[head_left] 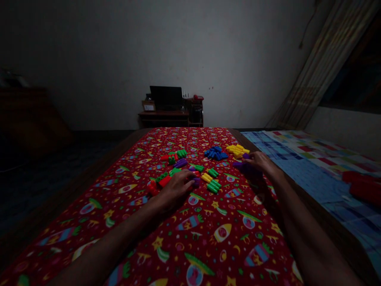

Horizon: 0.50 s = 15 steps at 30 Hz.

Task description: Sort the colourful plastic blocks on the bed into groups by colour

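Note:
My left hand reaches into a loose group of mixed-colour plastic toy blocks, its thumb and fingers closed on a purple block. Green blocks and a yellow block lie just right of it; red blocks lie to its left, partly behind the hand. At the right side of the cloth, my right hand pinches another purple block. Below those fingertips a further purple block rests on the cloth. A yellow pile and a blue pile sit close by.
A red patterned cloth covers the long surface under the blocks. More green blocks lie farther back. Beyond stands a desk with a black monitor. On the right are a checkered bedspread and a curtain.

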Tool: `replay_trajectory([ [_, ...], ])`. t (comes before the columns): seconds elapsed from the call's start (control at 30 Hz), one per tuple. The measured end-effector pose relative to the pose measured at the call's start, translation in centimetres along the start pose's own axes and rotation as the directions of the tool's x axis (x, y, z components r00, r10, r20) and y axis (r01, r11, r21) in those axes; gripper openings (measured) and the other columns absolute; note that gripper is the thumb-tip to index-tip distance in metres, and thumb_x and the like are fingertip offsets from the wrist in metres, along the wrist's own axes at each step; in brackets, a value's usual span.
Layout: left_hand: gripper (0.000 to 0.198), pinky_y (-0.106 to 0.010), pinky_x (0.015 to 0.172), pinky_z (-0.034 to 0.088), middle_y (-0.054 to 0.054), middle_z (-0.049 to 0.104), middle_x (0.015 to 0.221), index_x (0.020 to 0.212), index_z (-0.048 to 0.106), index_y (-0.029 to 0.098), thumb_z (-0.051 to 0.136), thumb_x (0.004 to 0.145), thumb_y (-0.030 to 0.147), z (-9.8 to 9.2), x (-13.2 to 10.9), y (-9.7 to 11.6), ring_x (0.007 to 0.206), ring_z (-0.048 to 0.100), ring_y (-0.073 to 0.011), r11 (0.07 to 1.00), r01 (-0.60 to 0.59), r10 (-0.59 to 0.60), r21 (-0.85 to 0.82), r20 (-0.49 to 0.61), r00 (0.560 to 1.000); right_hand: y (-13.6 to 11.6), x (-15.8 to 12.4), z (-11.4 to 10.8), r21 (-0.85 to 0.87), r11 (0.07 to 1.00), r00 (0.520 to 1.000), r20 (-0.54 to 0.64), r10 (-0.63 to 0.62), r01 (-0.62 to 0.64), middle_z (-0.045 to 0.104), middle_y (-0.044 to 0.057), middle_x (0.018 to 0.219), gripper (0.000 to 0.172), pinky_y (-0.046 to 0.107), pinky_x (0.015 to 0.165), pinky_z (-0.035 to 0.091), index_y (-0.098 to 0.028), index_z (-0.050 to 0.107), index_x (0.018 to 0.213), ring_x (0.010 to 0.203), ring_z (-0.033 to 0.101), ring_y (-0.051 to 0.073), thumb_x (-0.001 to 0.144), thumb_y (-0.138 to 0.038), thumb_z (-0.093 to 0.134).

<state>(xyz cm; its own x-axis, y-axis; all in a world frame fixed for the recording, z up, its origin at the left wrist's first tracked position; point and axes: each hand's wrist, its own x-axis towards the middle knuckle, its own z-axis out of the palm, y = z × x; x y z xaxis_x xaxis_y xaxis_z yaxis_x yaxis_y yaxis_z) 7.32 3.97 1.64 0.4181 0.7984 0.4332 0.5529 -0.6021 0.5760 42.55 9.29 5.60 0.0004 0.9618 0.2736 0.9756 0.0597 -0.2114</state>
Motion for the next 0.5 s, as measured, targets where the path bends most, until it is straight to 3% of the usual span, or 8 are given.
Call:
replay_trajectory([
  [0.13, 0.023, -0.036, 0.087, 0.051, -0.006, 0.071, 0.104, 0.099, 0.069, 0.024, 0.054, 0.083, 0.030, 0.1, 0.1, -0.2, 0.096, 0.065, -0.0237, 1.000, -0.007, 0.007, -0.010, 0.019, 1.000, 3.6, 0.5, -0.4, -0.014, 0.994, 0.984, 0.143, 0.110, -0.109, 0.062, 0.004, 0.057, 0.030, 0.025, 0.051, 0.032, -0.017, 0.068, 0.060, 0.057, 0.055, 0.015, 0.074, -0.044, 0.067],
  [0.27, 0.024, -0.038, 0.089, 0.050, -0.006, 0.071, 0.105, 0.099, 0.070, 0.024, 0.057, 0.082, 0.034, 0.5, 0.0, -0.9, 0.097, 0.065, -0.0246, 0.999, 0.033, -0.034, -0.034, -0.014, 0.999, 3.4, 0.1, -1.3, 0.038, 0.992, 0.966, 0.239, 0.104, -0.116, 0.060, 0.002, 0.053, 0.031, 0.025, 0.049, 0.031, -0.018, 0.068, 0.057, 0.051, 0.052, 0.014, 0.075, -0.043, 0.064],
  [0.37, 0.027, -0.037, 0.084, 0.053, -0.006, 0.072, 0.101, 0.098, 0.069, 0.023, 0.059, 0.081, 0.041, 0.5, 0.1, -0.7, 0.092, 0.067, -0.0245, 0.983, 0.114, -0.122, -0.141, -0.050, 0.991, 2.0, -0.3, -2.5, 0.093, 0.992, 0.989, 0.132, 0.072, -0.085, 0.064, 0.005, 0.059, 0.033, 0.026, 0.052, 0.033, -0.016, 0.072, 0.067, 0.054, 0.054, 0.015, 0.082, -0.041, 0.056],
  [0.5, 0.034, -0.036, 0.081, 0.054, -0.006, 0.072, 0.099, 0.099, 0.066, 0.021, 0.066, 0.075, 0.044, 0.4, 0.5, 0.3, 0.090, 0.068, -0.0243, 0.929, 0.182, -0.218, -0.322, -0.077, 0.973, -2.1, -0.9, -3.6, 0.202, 0.976, 0.995, -0.067, -0.074, 0.087, 0.068, 0.007, 0.070, 0.035, 0.025, 0.058, 0.036, -0.014, 0.073, 0.077, 0.064, 0.058, 0.017, 0.087, -0.038, 0.050],
])
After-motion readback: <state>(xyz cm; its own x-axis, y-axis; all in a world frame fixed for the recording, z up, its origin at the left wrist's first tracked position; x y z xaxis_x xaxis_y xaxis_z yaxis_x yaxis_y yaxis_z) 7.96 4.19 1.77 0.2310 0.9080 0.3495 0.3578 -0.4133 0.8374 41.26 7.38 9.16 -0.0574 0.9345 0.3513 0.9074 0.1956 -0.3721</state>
